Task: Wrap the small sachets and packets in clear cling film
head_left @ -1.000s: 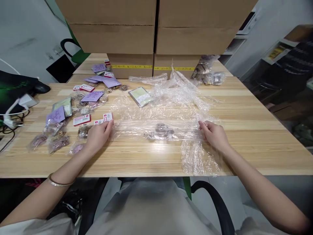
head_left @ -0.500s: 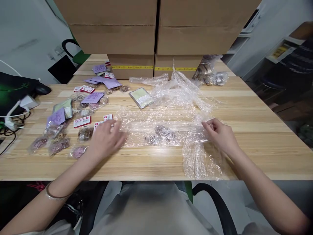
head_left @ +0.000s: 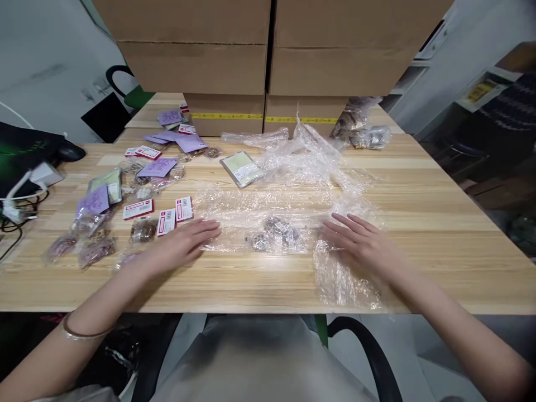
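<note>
A sheet of clear plastic wrap (head_left: 234, 215) lies spread across the table in front of me. Several small dark items in clear packets (head_left: 278, 231) sit on or under it near its middle; which, I cannot tell. My left hand (head_left: 186, 240) rests flat with fingers stretched out at the sheet's left end. On the right end, my right hand (head_left: 355, 237) lies with its fingers spread on the film. A crumpled flap of film (head_left: 341, 273) hangs toward the table's front edge beneath that hand. Neither hand grips anything.
Left of the sheet lie red-and-white labels (head_left: 166, 221), purple cards (head_left: 157, 167) and several bagged items (head_left: 143, 229). Behind it are a green-faced packet (head_left: 242, 168) and more crumpled film (head_left: 301, 153). Cardboard boxes (head_left: 226, 114) stand at the back, with bagged pieces (head_left: 371, 137) beside them.
My right hand has opened from a pinch on the film and now lies spread on it. My left hand has lowered and flattened at the left end, uncovering the labels.
</note>
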Demonstrator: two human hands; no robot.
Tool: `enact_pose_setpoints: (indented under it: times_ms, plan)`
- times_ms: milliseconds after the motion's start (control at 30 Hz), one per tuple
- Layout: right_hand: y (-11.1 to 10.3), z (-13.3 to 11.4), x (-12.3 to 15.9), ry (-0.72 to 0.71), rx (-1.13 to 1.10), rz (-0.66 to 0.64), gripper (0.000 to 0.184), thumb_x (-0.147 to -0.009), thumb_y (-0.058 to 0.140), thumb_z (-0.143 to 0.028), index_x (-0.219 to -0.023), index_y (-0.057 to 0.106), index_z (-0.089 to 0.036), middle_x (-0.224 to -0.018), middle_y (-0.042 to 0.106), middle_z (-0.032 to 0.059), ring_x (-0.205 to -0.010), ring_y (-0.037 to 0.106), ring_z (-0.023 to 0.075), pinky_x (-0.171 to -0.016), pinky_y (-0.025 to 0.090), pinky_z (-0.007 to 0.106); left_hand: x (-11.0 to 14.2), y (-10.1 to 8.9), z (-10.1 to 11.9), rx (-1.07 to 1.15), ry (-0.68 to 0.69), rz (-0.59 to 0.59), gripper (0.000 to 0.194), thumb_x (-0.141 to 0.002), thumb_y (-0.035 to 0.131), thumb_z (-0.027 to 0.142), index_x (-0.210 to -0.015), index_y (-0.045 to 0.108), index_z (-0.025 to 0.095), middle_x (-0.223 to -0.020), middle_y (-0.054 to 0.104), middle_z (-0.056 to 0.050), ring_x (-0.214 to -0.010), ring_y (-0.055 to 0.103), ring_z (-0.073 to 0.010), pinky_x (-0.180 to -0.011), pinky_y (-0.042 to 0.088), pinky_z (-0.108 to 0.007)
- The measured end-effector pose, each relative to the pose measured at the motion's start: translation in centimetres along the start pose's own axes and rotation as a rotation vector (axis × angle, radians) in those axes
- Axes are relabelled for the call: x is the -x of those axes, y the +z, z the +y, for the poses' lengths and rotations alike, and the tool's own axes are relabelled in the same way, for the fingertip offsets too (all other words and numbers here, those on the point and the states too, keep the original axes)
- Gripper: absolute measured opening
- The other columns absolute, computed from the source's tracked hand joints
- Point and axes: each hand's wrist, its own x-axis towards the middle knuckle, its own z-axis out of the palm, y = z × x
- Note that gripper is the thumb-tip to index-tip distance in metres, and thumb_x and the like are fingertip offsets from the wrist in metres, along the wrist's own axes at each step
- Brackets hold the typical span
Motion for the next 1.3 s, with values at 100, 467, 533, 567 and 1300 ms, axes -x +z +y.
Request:
enact_pose_setpoints:
  times_ms: [100,467,533,567,1300]
  plan:
    - [-0.3,1.3,-0.7,0.055,-0.116,0.044,0.034,-0.095,0.050,-0.026,-0.123,0.068,-0.032,-0.129,0.068,-0.0006,-0.135,0.051,0.0286,-0.114,0.037,0.058,0.9,-1.1,-1.8,0.218,-0.024,0.023,0.039,-0.096,0.047,0.036,-0.128,0.066,0.026,-0.137,0.063,-0.005,-0.134,0.052,-0.0249,-0.120,0.030,-0.048]
    - [1.1,3.0,-5.7,0.627,-0.779,0.280,0.026,-0.087,0.058,-0.051,-0.089,0.064,-0.026,-0.079,0.066,0.0009,-0.077,0.064,0.0197,-0.074,0.051,0.034,0.7,-0.3,-3.0,0.634,-0.557,0.528,0.043,-0.081,0.061,0.062,-0.084,0.065,0.020,-0.076,0.066,-0.002,-0.067,0.060,-0.0157,-0.063,0.048,-0.026]
    - [1.9,3.1,-6.7,0.690,-0.833,0.279,0.028,-0.087,0.055,-0.053,-0.081,0.058,-0.025,-0.065,0.055,-0.0024,-0.061,0.055,0.0165,-0.061,0.046,0.030,-0.1,0.2,-3.0,0.632,-0.569,0.586,0.041,-0.085,0.056,0.060,-0.077,0.058,0.020,-0.067,0.059,0.001,-0.063,0.055,-0.0144,-0.061,0.045,-0.026]
    - [2.2,3.2,-7.1,0.715,-0.834,0.283,0.029,-0.087,0.054,-0.053,-0.077,0.055,-0.025,-0.062,0.050,-0.0035,-0.057,0.050,0.0154,-0.057,0.043,0.029,-0.5,0.3,-3.0,0.623,-0.574,0.607,0.041,-0.087,0.053,0.059,-0.073,0.054,0.021,-0.063,0.055,0.002,-0.060,0.052,-0.0141,-0.059,0.043,-0.026]
    - [0.6,2.4,-8.3,0.200,0.072,0.100,0.064,-0.084,0.061,-0.038,-0.143,0.048,-0.017,-0.147,0.049,0.0165,-0.134,0.045,0.0392,-0.107,0.037,0.059,-2.4,-0.8,2.8,-0.311,-0.154,0.453,0.047,-0.095,0.047,0.035,-0.137,0.049,0.015,-0.145,0.047,-0.021,-0.140,0.039,-0.0356,-0.111,0.034,-0.052]
